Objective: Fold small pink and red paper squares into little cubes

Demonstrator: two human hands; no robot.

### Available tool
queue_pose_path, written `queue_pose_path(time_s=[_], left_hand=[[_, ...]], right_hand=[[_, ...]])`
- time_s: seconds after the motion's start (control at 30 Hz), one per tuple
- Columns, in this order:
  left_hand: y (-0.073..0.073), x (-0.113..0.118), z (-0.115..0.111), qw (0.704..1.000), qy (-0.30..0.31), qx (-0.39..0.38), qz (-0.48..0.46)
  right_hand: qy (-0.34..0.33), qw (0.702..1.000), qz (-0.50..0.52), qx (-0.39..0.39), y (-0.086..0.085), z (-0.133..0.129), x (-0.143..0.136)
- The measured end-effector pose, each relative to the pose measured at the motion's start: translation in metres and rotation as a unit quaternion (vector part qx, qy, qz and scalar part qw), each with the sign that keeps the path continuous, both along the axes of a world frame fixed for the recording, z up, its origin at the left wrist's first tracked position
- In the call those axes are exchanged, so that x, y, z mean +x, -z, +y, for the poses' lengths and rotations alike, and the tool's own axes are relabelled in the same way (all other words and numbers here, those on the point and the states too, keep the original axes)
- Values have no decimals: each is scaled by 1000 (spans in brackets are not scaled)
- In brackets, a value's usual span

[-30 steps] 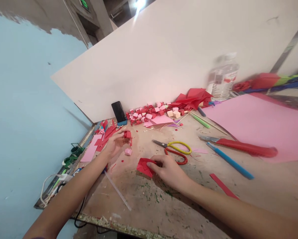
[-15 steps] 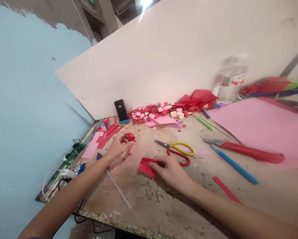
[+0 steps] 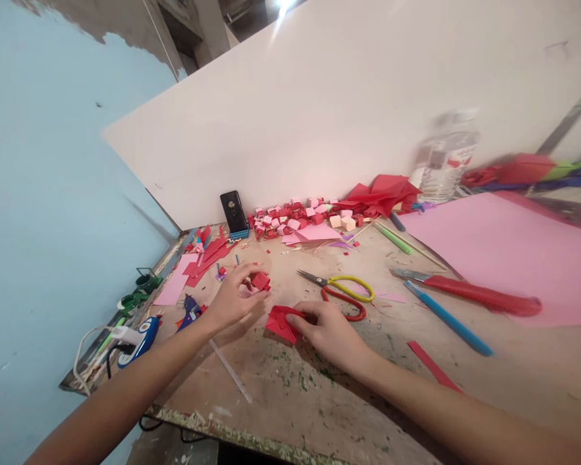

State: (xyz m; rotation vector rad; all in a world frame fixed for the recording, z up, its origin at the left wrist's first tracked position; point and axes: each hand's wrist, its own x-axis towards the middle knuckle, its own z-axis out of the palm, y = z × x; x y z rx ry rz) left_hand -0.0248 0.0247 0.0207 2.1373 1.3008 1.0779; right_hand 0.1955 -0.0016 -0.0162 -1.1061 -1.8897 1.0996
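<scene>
My left hand (image 3: 234, 297), thumb and fingers curled, grips a small red paper cube (image 3: 260, 281) over the wooden table. Just right of it, my right hand (image 3: 326, 332) pinches a folded piece of red paper (image 3: 281, 323) between thumb and fingers. Its creases face up, and the fingers underneath are partly hidden. Behind the right hand lie scissors (image 3: 351, 287) with one yellow and one red handle loop. A blue glue gun (image 3: 190, 311) rests left of my left wrist, and a thin pale stick (image 3: 229, 370) lies below it.
Heaped along the white board (image 3: 290, 129) are small red and pink paper cubes (image 3: 290, 219). A black phone (image 3: 232, 212) stands in a blue holder. To the right are a red utility knife (image 3: 484, 295), a blue pen-like tool (image 3: 450, 320), pink sheets (image 3: 508, 252) and a bottle (image 3: 445, 161).
My left hand has moved slightly right and down, bringing the red cube nearer to the folded paper. My right hand keeps its hold with little movement. The view has shifted a little.
</scene>
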Motion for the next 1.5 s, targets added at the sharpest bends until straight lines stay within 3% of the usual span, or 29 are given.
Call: queue_pose_path(time_s=[0.17,0.37,0.53,0.63,0.83,1.0,1.1,1.23,1.3,1.37,1.43,1.5], left_hand=[[-3,1,-7,1000,-2,-16,0],[10,1,-16,983,-22,-99,-155],[20,4,-22,916,-37,-228,-327],[23,1,-22,878,-28,-291,-379],[39,-5,-18,848,64,-335,-405],[36,3,-16,804,136,-383,-434],[33,-1,-8,830,146,-340,-417],[29,-2,-16,839,149,-341,-397],[29,-1,-22,850,144,-330,-384],[31,0,-26,874,130,-304,-357],[33,1,-28,872,141,-317,-346],[34,4,-32,869,151,-333,-333]], right_hand=[[-6,1000,-4,4,-4,0,0],[-3,1000,8,3,-2,3,2],[69,997,9,19,5,0,1],[101,994,0,47,5,-2,1],[140,985,-50,90,-20,9,10],[202,967,-124,91,-43,25,23],[223,952,-169,125,-50,42,28],[172,932,-292,127,-71,52,44],[156,901,-376,149,-84,53,64],[196,849,-464,158,-93,52,89],[221,828,-500,121,-96,45,114],[221,829,-510,61,-90,36,132]])
